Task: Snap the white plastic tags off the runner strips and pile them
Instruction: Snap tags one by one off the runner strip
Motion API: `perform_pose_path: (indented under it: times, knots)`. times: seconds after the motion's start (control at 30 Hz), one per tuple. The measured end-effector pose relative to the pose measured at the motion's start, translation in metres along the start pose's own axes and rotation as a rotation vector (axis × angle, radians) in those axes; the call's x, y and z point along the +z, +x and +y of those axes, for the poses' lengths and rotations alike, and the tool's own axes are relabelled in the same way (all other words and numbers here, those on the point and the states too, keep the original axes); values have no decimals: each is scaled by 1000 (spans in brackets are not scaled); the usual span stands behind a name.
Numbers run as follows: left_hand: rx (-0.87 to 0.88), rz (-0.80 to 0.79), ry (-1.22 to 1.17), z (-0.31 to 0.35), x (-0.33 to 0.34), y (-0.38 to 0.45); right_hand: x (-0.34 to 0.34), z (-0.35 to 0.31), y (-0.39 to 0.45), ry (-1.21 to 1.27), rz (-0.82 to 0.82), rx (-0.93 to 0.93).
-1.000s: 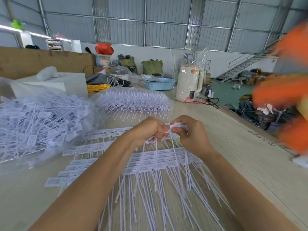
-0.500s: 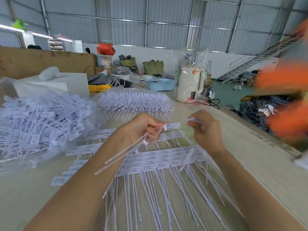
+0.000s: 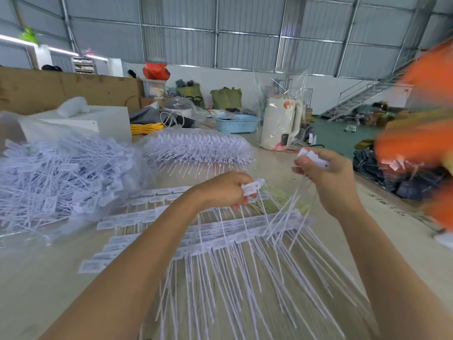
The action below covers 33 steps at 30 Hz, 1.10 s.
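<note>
head view: only camera; wide-angle, looking forward and down over both forearms
left hand: fingers curled, pinching a short piece of strip by its flat tag heads; tails hung down toward the tabletop; likely gripped at the heads because that's where the break line sits
right hand: raised higher and to the right, well apart from the left; fingers closed round a small bunch of tags; heads stuck out above the thumb, thin tails trailed below the palm; probably collecting several before dropping them
gap between hands: nothing visibly bridged it; reads as a break just made, judgement only
runner strips: several rows lay flat on the tabletop under and in front of the hands; heads in bands, tails fanned toward the camera; kept within reach as feed stock
loose pile: big heap of separated tags at left, in or on clear plastic film; on the left hand's side, near the strips, so the drop is short
bagged bundle: more strips in a clear bag behind the work area; looked unopened, can't confirm
progress: pile large, many strips left; mid-task by my estimate
next: right-hand bunch needs to go to the pile; left piece still needs splitting
risk: tails tangle easily; lifting a bunch may drag neighbours
orange blur: right edge, too smeared to identify
</note>
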State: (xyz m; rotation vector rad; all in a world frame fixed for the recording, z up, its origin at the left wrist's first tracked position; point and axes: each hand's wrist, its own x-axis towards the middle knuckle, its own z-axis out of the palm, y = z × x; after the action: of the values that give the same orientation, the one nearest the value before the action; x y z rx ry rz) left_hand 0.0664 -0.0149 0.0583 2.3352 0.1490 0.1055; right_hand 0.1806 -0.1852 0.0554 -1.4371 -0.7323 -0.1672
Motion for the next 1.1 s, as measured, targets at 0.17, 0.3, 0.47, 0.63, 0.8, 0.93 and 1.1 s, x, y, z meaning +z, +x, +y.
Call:
perform_pose_path:
  times: [0.17, 0.3, 0.47, 0.63, 0.8, 0.93, 1.1]
  knots:
    - [-34, -5, 51, -8, 0, 1, 5, -6, -3, -250, 179, -258]
    - [-46, -59, 28, -10, -1, -2, -10, -24, 4, -45, 429, -402]
    - [-43, -63, 46, -10, -1, -1, -17, -26, 3, 118, 120, -163]
    - [-19, 3, 28, -10, -2, -1, -1, -14, -6, 186, -315, 253]
    - [45, 79, 63, -7, 1, 2, 32, -1, -19, -110, -393, 227]
    - [93, 104, 108, -8, 3, 5, 37, 3, -21, -212, -417, 239]
    - [84, 100, 75, -12, 8, 5, 33, 8, -18, -303, -379, 198]
